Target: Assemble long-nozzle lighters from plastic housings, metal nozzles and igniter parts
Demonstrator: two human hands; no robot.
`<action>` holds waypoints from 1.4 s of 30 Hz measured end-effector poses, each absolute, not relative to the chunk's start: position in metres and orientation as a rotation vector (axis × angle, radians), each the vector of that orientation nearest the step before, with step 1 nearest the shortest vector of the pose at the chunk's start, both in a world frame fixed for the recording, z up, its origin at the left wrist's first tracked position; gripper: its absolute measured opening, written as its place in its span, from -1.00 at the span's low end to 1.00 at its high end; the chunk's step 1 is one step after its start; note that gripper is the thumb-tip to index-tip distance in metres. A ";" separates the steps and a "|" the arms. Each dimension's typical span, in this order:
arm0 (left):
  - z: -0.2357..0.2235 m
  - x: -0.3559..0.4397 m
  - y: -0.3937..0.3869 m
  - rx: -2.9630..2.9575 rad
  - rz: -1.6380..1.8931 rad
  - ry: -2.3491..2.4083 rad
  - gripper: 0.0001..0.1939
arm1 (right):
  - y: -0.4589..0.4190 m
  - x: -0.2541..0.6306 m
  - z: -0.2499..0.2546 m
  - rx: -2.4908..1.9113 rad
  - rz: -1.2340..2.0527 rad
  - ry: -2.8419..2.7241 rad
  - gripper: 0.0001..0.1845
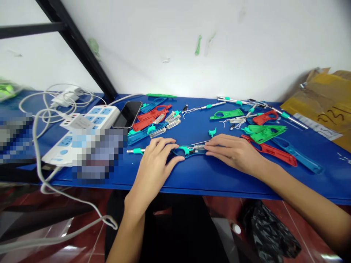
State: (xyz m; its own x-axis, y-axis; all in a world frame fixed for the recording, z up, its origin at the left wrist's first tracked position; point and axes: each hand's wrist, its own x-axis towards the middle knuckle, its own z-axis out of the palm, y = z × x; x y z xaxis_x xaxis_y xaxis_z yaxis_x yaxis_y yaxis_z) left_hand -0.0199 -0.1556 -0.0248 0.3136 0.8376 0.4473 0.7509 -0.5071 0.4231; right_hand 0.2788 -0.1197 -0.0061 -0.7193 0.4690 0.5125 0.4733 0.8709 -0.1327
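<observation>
My left hand (153, 171) and my right hand (233, 153) meet over a blue plastic handle (186, 152) on the blue bench top (219, 179). A thin metal rod with a teal collar (135, 151) runs under my left fingers into a small glass tube (199, 148), and my right fingertips press on the tube's end. A small teal plastic piece (212, 131) lies just beyond them. Next to my right hand lie a long red plastic handle (274, 155) and a green one (267, 133). Several glass tubes (171, 124) lie beyond my left hand.
A white power strip (82, 135) and a black smartphone (127, 114) lie at the left among white cables. Cardboard packaging (323, 98) sits at the right end. The bench backs onto a white wall, and a black plastic bag (268, 233) lies on the red floor.
</observation>
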 end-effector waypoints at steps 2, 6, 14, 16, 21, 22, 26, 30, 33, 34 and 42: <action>-0.026 -0.020 -0.155 2.409 0.973 1.479 -0.75 | -0.123 0.282 -0.008 -0.703 0.016 -2.508 -0.72; -0.027 -0.021 -0.153 2.380 0.986 1.468 -0.76 | -0.128 0.285 -0.014 -0.714 -0.022 -2.502 -0.68; -0.029 -0.026 -0.150 2.376 1.027 1.377 -0.80 | -0.121 0.282 -0.012 -0.785 0.064 -2.489 -0.63; -0.030 -0.028 -0.149 2.348 1.019 1.349 -0.81 | -0.115 0.289 -0.010 -0.863 0.092 -2.386 -0.63; -0.029 -0.030 -0.146 2.269 1.124 1.330 -0.76 | -0.093 0.322 0.001 -1.106 -0.062 -2.038 -0.64; -0.029 -0.030 -0.146 2.256 1.170 1.333 -0.76 | -0.087 0.328 0.005 -1.117 -0.088 -2.041 -0.63; -0.030 -0.032 -0.144 2.187 1.336 1.370 -0.77 | -0.054 0.341 0.027 -1.154 -0.089 -2.252 -0.65; -0.035 -0.035 -0.141 2.129 1.399 1.458 -0.68 | -0.019 0.342 0.039 -1.249 -0.098 -2.284 -0.55; -0.037 -0.035 -0.140 2.156 1.359 1.472 -0.67 | -0.009 0.347 0.031 -1.312 -0.101 -2.293 -0.54; -0.037 -0.035 -0.141 2.170 1.334 1.465 -0.68 | -0.009 0.350 0.026 -1.341 -0.089 -2.310 -0.56; -0.031 -0.025 -0.145 2.331 1.012 1.494 -0.64 | -0.015 0.362 0.006 -1.573 0.035 -2.394 -0.61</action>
State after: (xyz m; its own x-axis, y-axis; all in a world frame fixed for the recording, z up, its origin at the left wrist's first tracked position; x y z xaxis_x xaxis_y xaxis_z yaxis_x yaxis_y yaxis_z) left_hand -0.0255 -0.1453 -0.0311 0.2580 0.8600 0.4403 0.7278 -0.4727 0.4968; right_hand 0.3618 -0.0145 0.0055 -0.3707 0.9035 0.2152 0.8969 0.4084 -0.1697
